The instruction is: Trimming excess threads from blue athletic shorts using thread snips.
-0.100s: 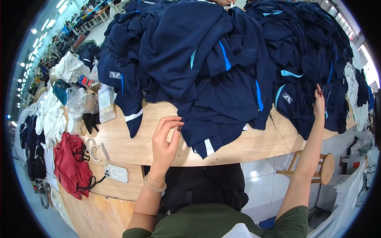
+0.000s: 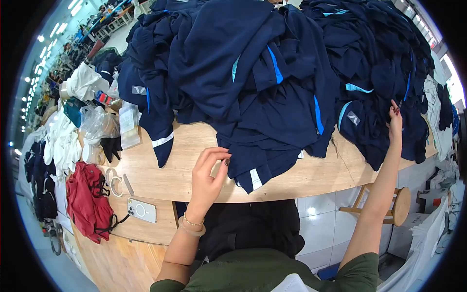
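My left hand hovers over the front of the table, its fingers loosely curved and a gap between thumb and fingertips. Nothing shows in it. Its fingertips are at the left edge of a navy garment with a white patch near its lower tip. Far to the right, my right hand reaches over another heap of navy garments. A small dark pointed tool sticks out from its fingers; its kind is too small to make out. Bright blue and turquoise strips show on the garments.
A wooden table bears the large navy heap. To the left are a red cloth bag, a phone, tape rolls, clear plastic bags and white cloth. A wooden stool stands at right.
My left hand has shifted slightly right, its fingertips coming to the garment's edge. My right hand has moved a little to the right with the dark tool.
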The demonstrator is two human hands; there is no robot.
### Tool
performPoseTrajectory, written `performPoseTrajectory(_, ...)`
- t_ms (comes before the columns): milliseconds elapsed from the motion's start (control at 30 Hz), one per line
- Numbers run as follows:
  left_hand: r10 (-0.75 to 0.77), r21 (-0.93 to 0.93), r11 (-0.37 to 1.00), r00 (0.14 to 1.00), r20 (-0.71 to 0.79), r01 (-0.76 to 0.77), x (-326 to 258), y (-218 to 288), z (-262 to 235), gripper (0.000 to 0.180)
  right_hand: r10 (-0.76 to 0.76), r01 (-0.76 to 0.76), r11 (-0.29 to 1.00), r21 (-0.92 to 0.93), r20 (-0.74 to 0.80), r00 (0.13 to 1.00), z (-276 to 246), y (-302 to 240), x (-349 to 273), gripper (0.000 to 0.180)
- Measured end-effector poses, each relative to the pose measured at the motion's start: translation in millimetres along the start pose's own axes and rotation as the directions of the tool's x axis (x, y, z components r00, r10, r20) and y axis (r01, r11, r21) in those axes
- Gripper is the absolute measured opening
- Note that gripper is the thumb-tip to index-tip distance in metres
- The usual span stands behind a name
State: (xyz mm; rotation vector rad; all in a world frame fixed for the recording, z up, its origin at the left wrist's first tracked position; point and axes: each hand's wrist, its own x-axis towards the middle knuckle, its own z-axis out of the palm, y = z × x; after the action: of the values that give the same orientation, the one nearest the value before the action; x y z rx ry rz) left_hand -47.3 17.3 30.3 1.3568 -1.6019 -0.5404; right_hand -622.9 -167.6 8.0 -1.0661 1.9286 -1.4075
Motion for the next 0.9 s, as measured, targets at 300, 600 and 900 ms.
performPoseTrajectory(300, -0.054, 0.046, 0.998, 0.997, 0.061, 0.051, 1, -26, 21, 0.011, -0.045, 0.039, 0.903, -0.428, -0.004, 0.999, -53, -16, 2, 0.026)
performPoseTrajectory(600, -0.066, 0.048, 0.997, 0.997, 0.035, 0.064, -2, -32, 20, 0.011, -0.117, 0.094, 0.850, -0.519, -0.012, 0.993, -78, 18, 12, 0.025)
performPoseTrajectory(900, 0.437, -0.808, 0.481, 0.705, 0.558, 0.341, -12, 67, -19, 0.021, -0.322, 0.207, 0.819, -0.536, -0.130, 0.938, -59, 5, -17, 0.025)
